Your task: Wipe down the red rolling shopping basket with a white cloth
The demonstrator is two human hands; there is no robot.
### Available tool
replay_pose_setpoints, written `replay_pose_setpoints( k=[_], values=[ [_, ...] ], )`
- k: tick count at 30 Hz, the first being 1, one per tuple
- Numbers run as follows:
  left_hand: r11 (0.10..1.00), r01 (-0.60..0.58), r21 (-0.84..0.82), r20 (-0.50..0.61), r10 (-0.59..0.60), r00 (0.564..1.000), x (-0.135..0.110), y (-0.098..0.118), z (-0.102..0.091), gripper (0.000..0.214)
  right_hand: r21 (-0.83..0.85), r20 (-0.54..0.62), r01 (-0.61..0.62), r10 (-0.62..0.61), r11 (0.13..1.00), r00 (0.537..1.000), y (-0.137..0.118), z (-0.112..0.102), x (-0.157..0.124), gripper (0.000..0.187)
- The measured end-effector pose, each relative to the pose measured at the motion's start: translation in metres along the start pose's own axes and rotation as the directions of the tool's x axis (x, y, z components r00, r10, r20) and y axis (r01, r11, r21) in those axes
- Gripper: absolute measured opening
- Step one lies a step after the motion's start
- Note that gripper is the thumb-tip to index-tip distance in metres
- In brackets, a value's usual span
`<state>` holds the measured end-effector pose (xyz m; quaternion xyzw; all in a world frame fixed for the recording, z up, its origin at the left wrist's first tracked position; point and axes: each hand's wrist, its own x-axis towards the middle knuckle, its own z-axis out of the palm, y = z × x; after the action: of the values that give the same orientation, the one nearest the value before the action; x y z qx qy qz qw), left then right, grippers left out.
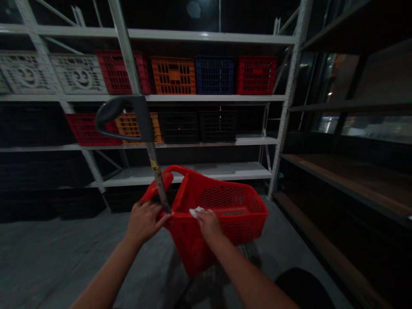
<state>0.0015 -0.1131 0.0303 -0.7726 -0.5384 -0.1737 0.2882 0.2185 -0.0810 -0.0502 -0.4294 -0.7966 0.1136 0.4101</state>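
Note:
A red plastic shopping cart (pixel 219 227) with mesh sides stands in front of me. My left hand (pixel 144 221) is closed around the corner of its rim by the red handle, next to the foot of a metal pole (pixel 160 184). This pole rises from the cart's corner and carries a grey loop handle (pixel 144 118). On the cart's near rim, my right hand (pixel 207 221) presses a small crumpled white cloth or tissue (pixel 195 211), held at the fingertips. The fingers' undersides are hidden.
Behind the cart, a white metal rack (pixel 206 174) holds several plastic crates, among them an orange crate (pixel 174 75) and a blue crate (pixel 215 75). Dark shelving (pixel 347 171) runs along the right side. A dark round shape (pixel 304 289) sits at the bottom right on the grey floor (pixel 64 253).

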Motion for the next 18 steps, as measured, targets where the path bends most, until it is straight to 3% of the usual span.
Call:
replay_pose_setpoints(
  k=[6, 10, 12, 14, 18],
  values=[
    [0.998, 0.008, 0.067, 0.028, -0.009, 1.000, 0.000, -0.015, 0.012, 0.042, -0.125, -0.179, -0.160, 0.136, 0.979, 0.974, 0.112, -0.067, -0.068, 0.044],
    [0.996, -0.004, 0.092, -0.005, 0.004, 1.000, 0.001, -0.017, 0.015, 0.041, -0.203, -0.356, -0.357, 0.271, 0.912, 0.894, 0.165, -0.111, -0.100, 0.042],
    [0.996, 0.000, 0.093, -0.009, 0.001, 1.000, 0.003, -0.016, 0.015, 0.042, -0.193, -0.419, -0.422, 0.315, 0.886, 0.852, 0.173, -0.114, -0.103, 0.041],
    [0.996, 0.005, 0.090, 0.007, -0.006, 1.000, 0.006, -0.015, 0.014, 0.042, -0.180, -0.451, -0.419, 0.304, 0.890, 0.839, 0.171, -0.105, -0.100, 0.041],
    [0.996, 0.015, 0.086, 0.040, -0.019, 0.999, 0.008, -0.016, 0.015, 0.044, -0.163, -0.400, -0.299, 0.215, 0.940, 0.891, 0.165, -0.087, -0.093, 0.040]
  ],
)
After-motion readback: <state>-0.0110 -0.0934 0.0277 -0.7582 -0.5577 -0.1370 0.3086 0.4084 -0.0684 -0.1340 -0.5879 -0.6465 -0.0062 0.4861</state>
